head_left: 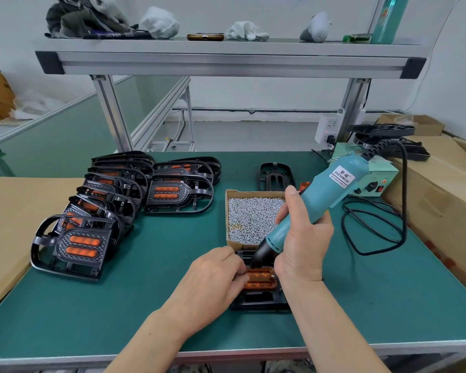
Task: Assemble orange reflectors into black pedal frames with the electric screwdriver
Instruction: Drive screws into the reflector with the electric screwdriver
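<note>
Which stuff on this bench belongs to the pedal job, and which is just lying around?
Job: electric screwdriver, orange reflector, black pedal frame, box of screws, finished pedals.
Lying about: white gloves, phone, cloth bundle, all on the shelf.

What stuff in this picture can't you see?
Head view only.
Bit of the electric screwdriver: hidden by its black nose and the left hand.
What the left hand holds: its fingers curl under.
Black pedal frame: mostly covered by the left and right hand.
Label small print: too small.
</note>
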`<state>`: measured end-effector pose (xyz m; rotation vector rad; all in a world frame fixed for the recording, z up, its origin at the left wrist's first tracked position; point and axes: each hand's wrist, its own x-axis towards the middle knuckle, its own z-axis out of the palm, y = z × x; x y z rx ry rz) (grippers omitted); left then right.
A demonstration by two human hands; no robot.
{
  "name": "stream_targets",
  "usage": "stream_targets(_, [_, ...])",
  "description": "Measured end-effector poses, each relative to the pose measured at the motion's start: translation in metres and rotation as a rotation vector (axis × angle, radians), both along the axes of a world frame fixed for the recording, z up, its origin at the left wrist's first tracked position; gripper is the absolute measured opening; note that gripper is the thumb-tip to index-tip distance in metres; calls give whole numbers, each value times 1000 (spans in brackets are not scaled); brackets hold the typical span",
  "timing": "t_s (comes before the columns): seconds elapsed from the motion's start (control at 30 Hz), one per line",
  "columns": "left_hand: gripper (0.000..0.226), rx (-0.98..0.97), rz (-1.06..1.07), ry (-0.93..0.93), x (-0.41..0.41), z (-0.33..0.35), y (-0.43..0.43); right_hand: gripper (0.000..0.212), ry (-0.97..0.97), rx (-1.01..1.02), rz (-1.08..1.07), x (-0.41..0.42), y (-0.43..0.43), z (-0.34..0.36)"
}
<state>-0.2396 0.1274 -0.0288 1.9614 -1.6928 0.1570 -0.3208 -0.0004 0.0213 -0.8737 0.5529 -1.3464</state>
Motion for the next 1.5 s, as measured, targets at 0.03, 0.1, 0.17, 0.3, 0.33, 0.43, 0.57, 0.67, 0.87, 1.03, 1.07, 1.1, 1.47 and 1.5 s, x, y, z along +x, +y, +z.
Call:
stream_targets(0.03, [13,0,-2,-4,0,0,0,23,2,-6,-1,0,1,0])
stream_targets(0.1, [13,3,-4,-19,-1,1,-1,24,6,-20,-8,0,1,-1])
stream_targets(0.17, [13,7,-6,-29,-1,2,-1,24,15,-35,-8,-1,2,-2])
stream_targets(0.3, [13,25,-10,-40,-2,3,1,21,25,-73,-4,-2,5,-2])
stream_targets(0.33, [13,31,-14,-46,-2,3,1,20,34,-92,-5,-2,6,-2])
stream_targets(0.43, [15,53,-20,-95,-5,7,-1,19,43,-156,4,-3,10,-2])
stream_targets(0.57, [21,95,-19,-173,-10,14,-9,25,78,-219,3,-3,15,-2])
stream_targets(0.67, [16,138,13,-165,-6,13,-14,22,80,-225,14,-2,16,-2])
stream_targets(0.87, [12,172,42,-23,-2,8,-15,18,41,-202,12,-5,9,1])
stream_targets(1.03, [10,137,144,642,-7,1,-13,18,-15,-106,-7,-7,0,5])
stream_targets(1.07, [10,134,143,791,-8,-1,-13,19,-17,-97,-11,-7,-1,5])
stream_targets(1.1, [9,130,139,907,-7,-1,-12,20,-18,-92,-16,-8,-2,5])
stream_targets(1.47, [13,85,135,944,-4,-10,-11,24,-46,-83,-16,-9,-4,5])
stream_targets(1.5, [15,89,139,872,-5,-10,-11,24,-42,-83,-13,-8,-4,4])
